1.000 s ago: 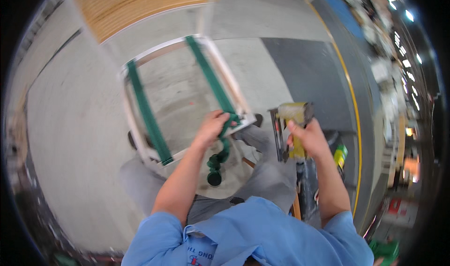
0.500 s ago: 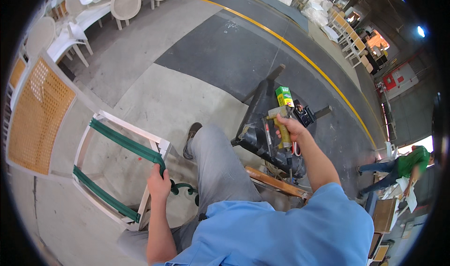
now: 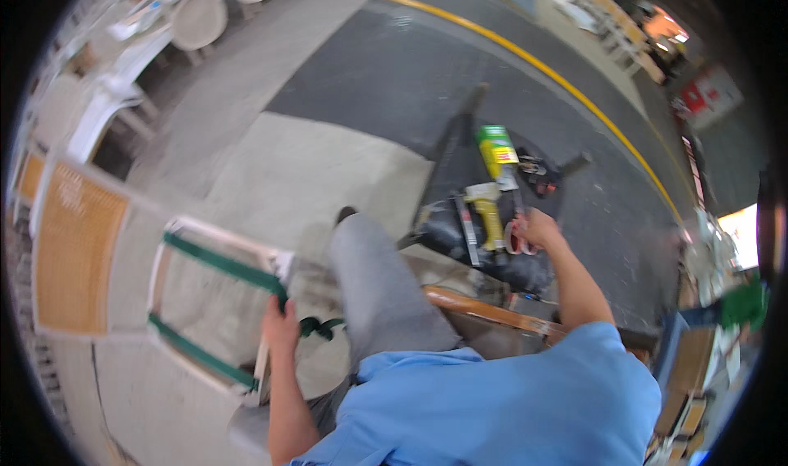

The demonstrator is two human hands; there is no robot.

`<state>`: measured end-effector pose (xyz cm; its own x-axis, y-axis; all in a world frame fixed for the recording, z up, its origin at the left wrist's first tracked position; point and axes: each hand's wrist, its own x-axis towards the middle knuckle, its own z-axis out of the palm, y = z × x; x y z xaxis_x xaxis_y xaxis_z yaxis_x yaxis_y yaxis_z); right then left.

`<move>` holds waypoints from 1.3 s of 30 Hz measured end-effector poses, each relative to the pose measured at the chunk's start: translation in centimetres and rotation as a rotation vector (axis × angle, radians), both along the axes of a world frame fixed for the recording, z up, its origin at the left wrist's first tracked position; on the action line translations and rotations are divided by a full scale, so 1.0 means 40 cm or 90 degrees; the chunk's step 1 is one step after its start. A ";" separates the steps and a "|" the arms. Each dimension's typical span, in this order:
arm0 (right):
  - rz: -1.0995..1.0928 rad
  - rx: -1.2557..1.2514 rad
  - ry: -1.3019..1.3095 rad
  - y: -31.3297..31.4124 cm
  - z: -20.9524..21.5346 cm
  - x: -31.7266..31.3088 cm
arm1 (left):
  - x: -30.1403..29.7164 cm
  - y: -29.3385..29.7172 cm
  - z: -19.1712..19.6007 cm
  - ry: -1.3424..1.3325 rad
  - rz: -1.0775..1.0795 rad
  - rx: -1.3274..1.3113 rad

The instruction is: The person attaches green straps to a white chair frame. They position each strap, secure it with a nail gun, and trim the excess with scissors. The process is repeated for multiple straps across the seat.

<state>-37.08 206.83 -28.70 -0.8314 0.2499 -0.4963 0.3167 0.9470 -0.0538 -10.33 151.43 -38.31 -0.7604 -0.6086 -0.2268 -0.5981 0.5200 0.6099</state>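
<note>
My left hand [image 3: 279,325] grips the near corner of a white wooden seat frame [image 3: 176,359] strung with green webbing straps [image 3: 223,262]; a loose green strap end [image 3: 320,327] hangs beside the hand. My right hand [image 3: 538,226] reaches out over a black mat [image 3: 443,224] on the floor and closes on a red-handled tool [image 3: 517,242], whose shape is blurred. A yellow staple gun [image 3: 487,212] lies on the mat just left of that hand, apart from it. A green box [image 3: 497,149] lies beyond it.
My grey-trousered leg [image 3: 373,290] stretches between frame and mat. A brown wooden rail [image 3: 484,310] crosses under my right arm. A cane-woven panel [image 3: 75,253] lies at left, white chairs [image 3: 197,19] stand at top left, and a yellow floor line [image 3: 574,89] runs diagonally.
My right hand has let go of the yellow staple gun, which now lies on the mat, and has moved to the red-handled tool. The left hand stays on the seat frame.
</note>
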 end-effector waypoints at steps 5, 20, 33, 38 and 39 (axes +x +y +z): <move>-0.004 0.023 0.088 0.010 -0.072 0.065 | 0.002 -0.047 0.010 0.045 0.028 0.130; 0.633 -0.520 0.141 -0.597 0.115 -0.030 | -0.044 -0.214 0.112 0.239 0.276 0.819; 1.329 -0.263 0.038 -1.215 -0.117 -0.102 | -0.033 -0.219 0.155 0.179 0.279 0.778; 1.407 -0.286 0.028 -1.264 -0.151 -0.098 | -0.033 -0.230 0.157 0.160 0.271 0.782; 1.412 -0.212 -0.010 -1.270 -0.150 -0.100 | -0.032 -0.232 0.156 0.160 0.275 0.782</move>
